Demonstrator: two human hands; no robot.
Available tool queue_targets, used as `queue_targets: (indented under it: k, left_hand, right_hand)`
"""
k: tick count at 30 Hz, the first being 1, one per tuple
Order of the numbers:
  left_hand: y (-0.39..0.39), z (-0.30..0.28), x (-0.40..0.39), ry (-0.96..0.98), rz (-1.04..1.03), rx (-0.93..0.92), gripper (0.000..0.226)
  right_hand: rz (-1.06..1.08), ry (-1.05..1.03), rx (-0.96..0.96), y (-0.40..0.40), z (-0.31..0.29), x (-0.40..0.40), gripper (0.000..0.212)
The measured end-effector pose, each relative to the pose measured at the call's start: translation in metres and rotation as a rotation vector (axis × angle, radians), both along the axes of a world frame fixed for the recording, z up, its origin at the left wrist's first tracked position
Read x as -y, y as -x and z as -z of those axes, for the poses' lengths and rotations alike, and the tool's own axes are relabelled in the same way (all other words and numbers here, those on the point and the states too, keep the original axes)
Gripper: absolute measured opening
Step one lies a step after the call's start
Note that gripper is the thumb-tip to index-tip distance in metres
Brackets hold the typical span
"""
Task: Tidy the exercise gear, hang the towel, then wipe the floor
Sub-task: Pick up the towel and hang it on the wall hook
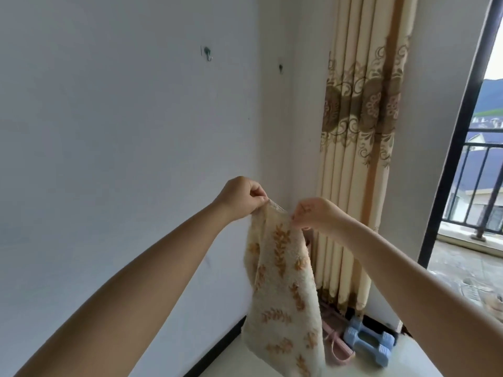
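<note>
A cream towel [283,295] with orange leaf prints hangs down in front of me. My left hand [242,197] pinches its top edge on the left, and my right hand [313,213] pinches the same edge on the right, a short gap apart. Two metal hooks are stuck to the white wall above, one hook [207,53] on the left and a second hook [280,68] near the corner. On the floor in the corner lie two blue dumbbells [367,341] and a pink item [334,346], partly hidden behind the towel.
A beige patterned curtain [359,148] hangs down to the floor at the corner. To the right a dark-framed door [457,148] opens onto a balcony with a black railing [479,186]. A dark skirting board [217,346] runs along the wall's foot.
</note>
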State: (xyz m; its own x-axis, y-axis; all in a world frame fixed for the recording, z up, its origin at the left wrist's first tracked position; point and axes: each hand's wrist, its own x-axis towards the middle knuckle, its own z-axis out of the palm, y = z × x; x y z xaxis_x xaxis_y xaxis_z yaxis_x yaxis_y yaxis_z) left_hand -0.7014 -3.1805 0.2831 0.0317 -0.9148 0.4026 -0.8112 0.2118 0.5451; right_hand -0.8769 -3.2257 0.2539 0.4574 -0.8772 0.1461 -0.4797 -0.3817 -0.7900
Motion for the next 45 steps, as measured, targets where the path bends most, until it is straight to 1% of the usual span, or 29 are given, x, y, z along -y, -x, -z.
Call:
queue_targets:
  k: [2, 3, 5, 7, 9, 12, 15, 17, 19, 21, 23, 25, 27, 29, 31, 33, 35, 37, 39, 41, 43, 45]
  left_hand:
    - [0.008, -0.008, 0.034, 0.011, -0.072, -0.010, 0.016]
    - [0.011, -0.012, 0.051, 0.007, -0.104, -0.008, 0.016]
    - [0.014, -0.015, 0.085, 0.007, -0.150, -0.009, 0.015]
    - [0.014, -0.014, 0.118, 0.016, -0.175, -0.013, 0.015]
    - [0.013, -0.010, 0.151, 0.019, -0.187, -0.012, 0.015]
    - [0.008, -0.005, 0.201, 0.008, -0.182, -0.026, 0.016]
    - [-0.001, 0.000, 0.255, 0.026, -0.157, -0.112, 0.019]
    - [-0.005, 0.000, 0.290, 0.095, -0.177, -0.189, 0.020]
    - [-0.007, -0.004, 0.323, 0.181, -0.218, -0.301, 0.019]
    - [-0.006, -0.011, 0.354, 0.226, -0.234, -0.415, 0.018]
    - [-0.004, -0.012, 0.382, 0.216, -0.218, -0.463, 0.018]
    - [0.000, -0.005, 0.407, 0.178, -0.222, -0.431, 0.017]
    - [0.002, 0.006, 0.430, 0.166, -0.269, -0.396, 0.016]
    - [0.001, 0.011, 0.449, 0.147, -0.321, -0.489, 0.019]
    - [-0.001, 0.010, 0.465, 0.088, -0.344, -0.553, 0.023]
    - [-0.005, 0.010, 0.478, 0.056, -0.395, -0.510, 0.018]
    - [-0.010, 0.009, 0.488, 0.063, -0.469, -0.468, 0.011]
    - [-0.015, 0.005, 0.495, 0.063, -0.537, -0.413, 0.018]
    - [-0.020, -0.002, 0.499, 0.139, -0.653, -0.345, 0.025]
    - [-0.023, -0.011, 0.499, 0.225, -0.707, -0.287, 0.016]
    - [-0.025, -0.011, 0.494, 0.156, -0.658, -0.260, 0.009]
    - [-0.025, 0.006, 0.490, -0.045, -0.607, -0.279, 0.010]
  right_hand:
    - [-0.049, 0.061, 0.002, -0.002, -0.011, 0.037, 0.013]
    - [-0.070, 0.086, -0.009, -0.003, -0.014, 0.056, 0.012]
    - [-0.069, 0.144, -0.022, -0.007, -0.014, 0.094, 0.015]
    - [-0.024, 0.164, 0.018, -0.009, -0.013, 0.131, 0.014]
    - [0.023, 0.191, 0.055, -0.011, -0.011, 0.170, 0.014]
    - [0.053, 0.290, 0.072, -0.017, -0.018, 0.228, 0.014]
    - [0.022, 0.372, 0.099, -0.027, -0.037, 0.287, 0.015]
    - [-0.008, 0.416, 0.108, -0.035, -0.052, 0.325, 0.014]
    - [-0.041, 0.442, 0.125, -0.042, -0.069, 0.360, 0.013]
    - [-0.059, 0.470, 0.126, -0.046, -0.083, 0.392, 0.013]
    - [-0.073, 0.496, 0.145, -0.048, -0.095, 0.423, 0.012]
    - [-0.090, 0.507, 0.168, -0.051, -0.102, 0.453, 0.012]
    - [-0.111, 0.515, 0.157, -0.054, -0.107, 0.483, 0.012]
    - [-0.154, 0.528, 0.112, -0.058, -0.108, 0.509, 0.013]
    - [-0.184, 0.530, 0.131, -0.062, -0.110, 0.534, 0.014]
    - [-0.197, 0.510, 0.201, -0.064, -0.112, 0.558, 0.013]
    - [-0.258, 0.484, 0.229, -0.067, -0.113, 0.581, 0.011]
    - [-0.344, 0.486, 0.212, -0.072, -0.111, 0.600, 0.009]
    - [-0.402, 0.479, 0.246, -0.078, -0.109, 0.615, 0.010]
    - [-0.444, 0.425, 0.340, -0.086, -0.110, 0.627, 0.011]
    - [-0.495, 0.358, 0.429, -0.092, -0.115, 0.631, 0.011]
    - [-0.562, 0.315, 0.454, -0.099, -0.119, 0.627, 0.014]
